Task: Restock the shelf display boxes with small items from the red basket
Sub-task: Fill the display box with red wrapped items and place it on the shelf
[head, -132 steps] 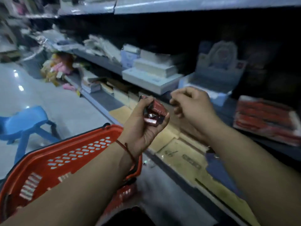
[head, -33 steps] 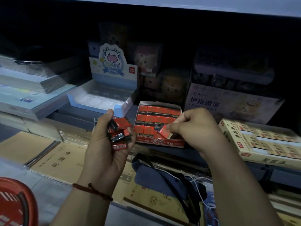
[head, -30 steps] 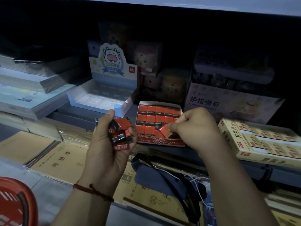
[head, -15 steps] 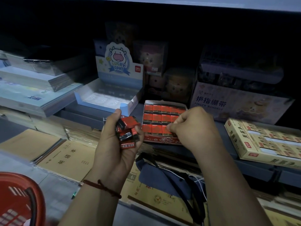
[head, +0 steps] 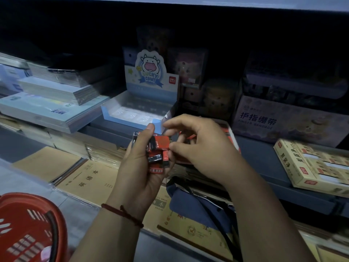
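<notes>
Head view, small items: a clutch of little red-and-black blocks (head: 157,151) is piled in the left hand, in front of the shelf edge.
Left hand grip: the left hand (head: 138,167) grasps the pile, thumb up along its left side, fingers curled round from below.
Right hand grip: the right hand (head: 200,146) arches over the pile from the right. Its thumb tip lies against the right edge of the topmost red block, with the forefinger just above. Whether that is a closed pinch cannot be told.
Display box: the red display box (head: 231,137) lies on the shelf directly behind the right hand and is mostly hidden by it. Only its right rim and slivers of red show.
Basket: the red basket (head: 28,229) is at lower left, well apart from both hands.
Materials and shapes: the blocks are small, rectangular and glossy, red with black ends. The basket is slotted plastic with a dark handle.
Neighbours: a pale blue cow box (head: 130,123) of card stands just left of the red one. A lilac finger-bandage box (head: 283,121) stands to its right, and a cream carton (head: 311,167) lies farther right. Tan exercise books (head: 90,178) and a navy pouch (head: 198,205) lie on the ledge below the hands.
Hand pose: both forearms reach forward. The left wrist wears a red cord bracelet (head: 122,214). The right hand's back faces the camera, fingers spread and bent.
</notes>
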{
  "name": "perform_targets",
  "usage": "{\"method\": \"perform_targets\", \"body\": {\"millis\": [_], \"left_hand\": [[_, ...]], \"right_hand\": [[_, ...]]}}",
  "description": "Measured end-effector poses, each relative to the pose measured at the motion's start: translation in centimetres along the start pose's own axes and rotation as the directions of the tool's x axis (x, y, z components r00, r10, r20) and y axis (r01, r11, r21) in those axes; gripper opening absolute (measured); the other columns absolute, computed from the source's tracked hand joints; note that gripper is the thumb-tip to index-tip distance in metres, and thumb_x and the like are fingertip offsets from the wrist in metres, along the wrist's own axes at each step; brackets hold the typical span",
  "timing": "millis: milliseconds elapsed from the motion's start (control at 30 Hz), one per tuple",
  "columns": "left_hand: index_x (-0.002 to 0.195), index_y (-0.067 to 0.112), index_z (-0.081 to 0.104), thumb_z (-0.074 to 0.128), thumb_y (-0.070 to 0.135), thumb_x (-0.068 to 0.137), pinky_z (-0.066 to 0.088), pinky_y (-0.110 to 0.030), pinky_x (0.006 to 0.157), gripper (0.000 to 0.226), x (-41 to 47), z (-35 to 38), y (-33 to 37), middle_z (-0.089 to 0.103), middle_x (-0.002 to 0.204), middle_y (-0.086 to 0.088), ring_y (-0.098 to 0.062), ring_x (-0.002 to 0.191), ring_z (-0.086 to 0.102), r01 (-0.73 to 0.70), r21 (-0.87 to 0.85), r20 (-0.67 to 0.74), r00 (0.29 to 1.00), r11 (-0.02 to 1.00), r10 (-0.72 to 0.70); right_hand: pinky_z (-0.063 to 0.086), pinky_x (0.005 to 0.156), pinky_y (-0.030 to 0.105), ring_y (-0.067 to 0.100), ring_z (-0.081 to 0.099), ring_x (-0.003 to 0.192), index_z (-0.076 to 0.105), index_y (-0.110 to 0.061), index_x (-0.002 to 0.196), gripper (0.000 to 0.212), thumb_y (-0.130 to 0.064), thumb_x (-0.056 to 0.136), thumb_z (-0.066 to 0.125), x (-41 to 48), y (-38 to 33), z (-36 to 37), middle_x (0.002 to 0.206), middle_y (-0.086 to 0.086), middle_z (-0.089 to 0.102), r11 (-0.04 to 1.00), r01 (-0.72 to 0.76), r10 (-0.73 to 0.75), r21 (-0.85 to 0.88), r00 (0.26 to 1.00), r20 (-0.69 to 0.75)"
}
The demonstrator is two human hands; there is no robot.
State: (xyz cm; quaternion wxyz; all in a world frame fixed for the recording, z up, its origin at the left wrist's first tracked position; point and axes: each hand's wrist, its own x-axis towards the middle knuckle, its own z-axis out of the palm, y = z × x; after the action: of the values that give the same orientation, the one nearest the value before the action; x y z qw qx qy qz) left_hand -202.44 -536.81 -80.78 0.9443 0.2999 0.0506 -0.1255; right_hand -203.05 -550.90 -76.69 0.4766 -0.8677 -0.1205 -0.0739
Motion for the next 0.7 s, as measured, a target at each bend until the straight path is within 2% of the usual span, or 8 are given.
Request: {"method": "perform_targets", "body": {"millis": [133, 233, 267, 333, 433, 467, 567, 700], "left_hand": [[0.137, 0.0, 0.056, 0.071, 0.038, 0.09, 0.058, -0.038, 0.091, 0.062, -0.2, -0.1, -0.2, 0.069, 0.124, -0.025, -0.03, 0.108, 0.071, 0.009, 0.066, 0.015, 1.0, 0.998, -0.01], [0.14, -0.001, 0.053, 0.073, 0.038, 0.089, 0.052, -0.039, 0.102, 0.067, -0.2, -0.2, -0.2, 0.069, 0.125, -0.025, -0.029, 0.113, 0.07, 0.013, 0.065, 0.011, 1.0, 0.998, -0.014], [0.139, -0.001, 0.054, 0.074, 0.038, 0.088, 0.054, -0.035, 0.098, 0.067, -0.2, -0.2, -0.2, 0.069, 0.126, -0.024, -0.028, 0.112, 0.07, 0.022, 0.05, 0.017, 1.0, 0.998, -0.023], [0.131, 0.0, 0.057, 0.077, 0.037, 0.086, 0.059, -0.028, 0.077, 0.062, -0.2, -0.3, -0.1, 0.069, 0.125, -0.018, -0.024, 0.097, 0.07, 0.026, 0.012, 0.022, 0.999, 1.0, -0.026], [0.114, 0.014, 0.056, 0.08, 0.031, 0.082, 0.057, -0.027, 0.061, 0.043, 0.0, -0.6, -0.2, 0.067, 0.099, -0.01, -0.022, 0.08, 0.067, 0.022, -0.027, -0.001, 1.0, 0.999, -0.022], [0.114, 0.016, 0.054, 0.08, 0.029, 0.082, 0.056, -0.027, 0.059, 0.043, -0.1, -0.6, -0.2, 0.066, 0.094, -0.008, -0.022, 0.079, 0.066, 0.029, -0.04, -0.002, 1.0, 0.999, -0.029], [0.118, 0.017, 0.053, 0.079, 0.025, 0.083, 0.056, -0.028, 0.059, 0.045, 0.0, -0.6, -0.4, 0.067, 0.093, -0.008, -0.023, 0.078, 0.067, 0.051, -0.056, 0.008, 0.999, 0.997, -0.051], [0.121, 0.019, 0.053, 0.078, 0.024, 0.083, 0.057, -0.028, 0.061, 0.045, 0.0, -0.2, -0.7, 0.067, 0.093, -0.009, -0.022, 0.077, 0.069, 0.058, -0.051, -0.004, 0.998, 0.997, -0.059]], "right_hand": [[0.049, 0.066, 0.021, 0.003, 0.059, 0.068, 0.075, -0.026, 0.11, 0.024, -0.019, 0.087, 0.079, -0.2, -0.1, 0.3, 0.092, -0.006, 0.064, 1.0, -0.008, 0.009, -0.017, 0.999, 0.034], [0.052, 0.066, 0.025, 0.001, 0.056, 0.061, 0.076, -0.021, 0.094, 0.006, -0.017, 0.089, 0.076, -0.4, -0.3, 0.3, 0.082, -0.002, 0.064, 1.0, -0.013, 0.013, 0.016, 1.0, 0.001], [0.052, 0.064, 0.023, 0.0, 0.056, 0.058, 0.075, -0.019, 0.092, 0.003, -0.016, 0.091, 0.075, -0.4, -0.3, 0.2, 0.079, -0.001, 0.064, 0.998, -0.028, 0.029, 0.06, 0.999, -0.017], [0.055, 0.062, 0.023, 0.002, 0.061, 0.057, 0.074, -0.016, 0.092, 0.001, -0.017, 0.092, 0.073, -0.5, -0.4, -0.1, 0.079, 0.006, 0.07, 0.992, -0.068, 0.076, 0.11, 0.995, -0.07], [0.058, 0.062, 0.03, 0.014, 0.068, 0.061, 0.072, -0.011, 0.091, 0.002, -0.013, 0.092, 0.073, -0.5, -0.2, -1.2, 0.082, 0.017, 0.073, 0.956, -0.163, 0.21, 0.243, 0.961, -0.181], [0.057, 0.059, 0.028, 0.014, 0.068, 0.062, 0.072, -0.01, 0.091, 0.003, -0.013, 0.092, 0.074, -0.5, 0.0, -1.8, 0.081, 0.017, 0.073, 0.946, -0.195, 0.254, 0.26, 0.943, -0.215], [0.055, 0.065, 0.031, 0.015, 0.07, 0.073, 0.073, -0.019, 0.086, 0.007, -0.022, 0.086, 0.08, -0.8, 1.4, -4.1, 0.084, 0.003, 0.074, 0.956, -0.281, 0.293, 0.084, 0.899, -0.325], [0.049, 0.065, 0.028, 0.018, 0.068, 0.078, 0.072, -0.022, 0.088, 0.014, -0.023, 0.081, 0.084, -1.6, 2.5, -5.7, 0.089, 0.001, 0.072, 0.923, -0.384, 0.355, -0.014, 0.865, -0.356]]}}
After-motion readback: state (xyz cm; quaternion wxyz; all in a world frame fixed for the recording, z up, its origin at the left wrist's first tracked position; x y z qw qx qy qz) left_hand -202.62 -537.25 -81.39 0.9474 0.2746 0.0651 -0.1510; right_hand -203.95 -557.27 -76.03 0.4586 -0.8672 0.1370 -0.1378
